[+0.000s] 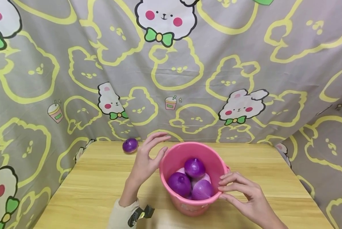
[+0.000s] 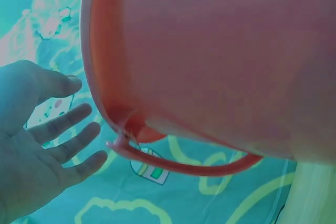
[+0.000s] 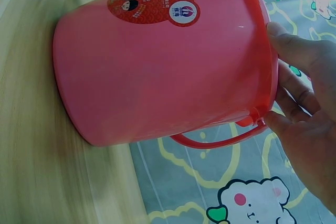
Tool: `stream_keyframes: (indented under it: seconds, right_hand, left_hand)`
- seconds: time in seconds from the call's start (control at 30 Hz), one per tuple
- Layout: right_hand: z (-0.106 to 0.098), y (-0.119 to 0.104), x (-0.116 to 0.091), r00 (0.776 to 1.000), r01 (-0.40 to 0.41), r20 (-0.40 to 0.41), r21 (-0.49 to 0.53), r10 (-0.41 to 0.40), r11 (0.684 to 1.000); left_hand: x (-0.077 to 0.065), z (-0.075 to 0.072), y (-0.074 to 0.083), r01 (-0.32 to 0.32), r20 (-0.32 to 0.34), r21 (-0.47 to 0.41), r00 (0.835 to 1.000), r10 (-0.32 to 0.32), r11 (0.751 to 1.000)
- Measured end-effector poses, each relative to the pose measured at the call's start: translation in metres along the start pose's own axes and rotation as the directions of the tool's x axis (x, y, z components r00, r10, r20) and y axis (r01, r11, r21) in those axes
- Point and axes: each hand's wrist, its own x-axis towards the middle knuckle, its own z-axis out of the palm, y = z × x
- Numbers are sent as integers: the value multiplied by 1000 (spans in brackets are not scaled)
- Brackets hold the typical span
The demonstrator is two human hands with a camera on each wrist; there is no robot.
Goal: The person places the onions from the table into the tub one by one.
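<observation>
A pink bucket stands upright on the table, its handle hanging down behind it. Inside lie several purple onions, with paler pink ones partly hidden beneath. My right hand holds the bucket's rim at the right side, thumb and fingertips on the edge. At the left side, my left hand has its fingers spread and slightly bent; in the left wrist view those fingers are beside the rim, holding nothing. Another purple onion sits at the table's back left edge.
The wooden table ends at the back against a grey curtain printed with rabbits, which also hangs along both sides. A black device is strapped at my left wrist over a beige sleeve.
</observation>
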Motion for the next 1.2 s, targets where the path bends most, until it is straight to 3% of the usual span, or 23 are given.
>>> stream_keyframes:
  seconds: [0.9, 1.2]
  right_hand:
    - [0, -1, -1, 1000, -15, -2, -39, 15, 999]
    - [0, -1, -3, 1000, -22, -4, -54, 22, 998]
  left_hand:
    - [-3, -16, -24, 56, -71, 104, 996, -49, 993]
    - [-3, -18, -33, 41, -92, 124, 995, -30, 991]
